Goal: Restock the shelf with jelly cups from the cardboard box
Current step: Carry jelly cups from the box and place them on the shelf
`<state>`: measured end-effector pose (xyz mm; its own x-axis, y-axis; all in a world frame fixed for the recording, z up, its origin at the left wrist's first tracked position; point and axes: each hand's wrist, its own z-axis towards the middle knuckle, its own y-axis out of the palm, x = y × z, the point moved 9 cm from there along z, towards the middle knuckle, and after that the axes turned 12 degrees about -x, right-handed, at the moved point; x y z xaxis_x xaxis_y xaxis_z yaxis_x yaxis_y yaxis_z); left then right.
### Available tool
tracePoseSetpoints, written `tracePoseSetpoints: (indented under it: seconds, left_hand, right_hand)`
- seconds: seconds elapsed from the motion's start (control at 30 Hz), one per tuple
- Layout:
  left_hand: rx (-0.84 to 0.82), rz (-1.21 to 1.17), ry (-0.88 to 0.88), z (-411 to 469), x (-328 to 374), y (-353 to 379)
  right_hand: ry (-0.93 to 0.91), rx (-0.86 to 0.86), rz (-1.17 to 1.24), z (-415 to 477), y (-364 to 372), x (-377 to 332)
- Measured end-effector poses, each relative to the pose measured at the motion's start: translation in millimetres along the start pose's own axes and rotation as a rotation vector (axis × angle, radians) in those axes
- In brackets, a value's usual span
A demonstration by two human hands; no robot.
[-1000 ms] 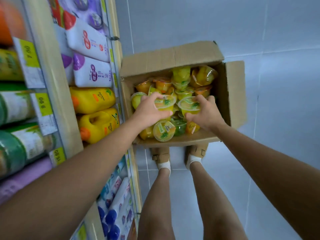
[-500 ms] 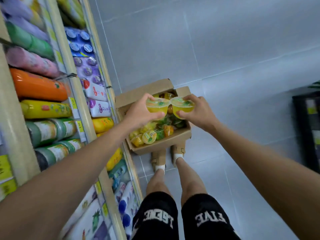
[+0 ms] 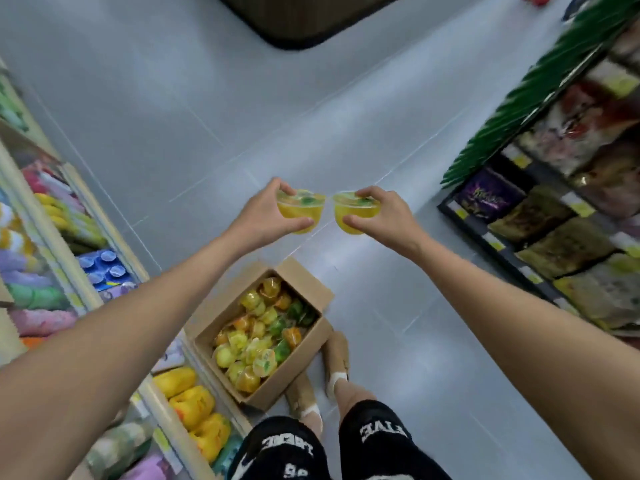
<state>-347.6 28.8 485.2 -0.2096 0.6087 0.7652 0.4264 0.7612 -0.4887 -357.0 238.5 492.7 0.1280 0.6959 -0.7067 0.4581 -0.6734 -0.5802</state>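
Observation:
My left hand grips a yellow jelly cup by its rim and base. Beside it, my right hand holds a second yellow jelly cup the same way. Both cups are upright, held high over the floor, a small gap between them. Far below, the open cardboard box stands on the floor by my feet. It holds several jelly cups in yellow, orange and green.
A shelf of bottles and packs runs along the left, with yellow bottles low down. Another shelf with bagged goods stands at the right. A dark mat lies on the grey tiled floor ahead.
Both hands have lifted one cup each out of the box and raised them high. The view has swung right, bringing the right shelf into sight.

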Motion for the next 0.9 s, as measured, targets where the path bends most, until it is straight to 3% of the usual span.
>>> tracePoseSetpoints:
  seconds: [0.5, 0.9]
  left_hand:
    - [0.025, 0.200, 0.556, 32, 409, 50]
    - [0.061, 0.208, 0.849, 21, 645, 117]
  right_hand:
    - [-0.092, 0.531, -0.138, -144, -379, -19]
    - [-0.144, 0.808, -0.238, -276, -590, 10]
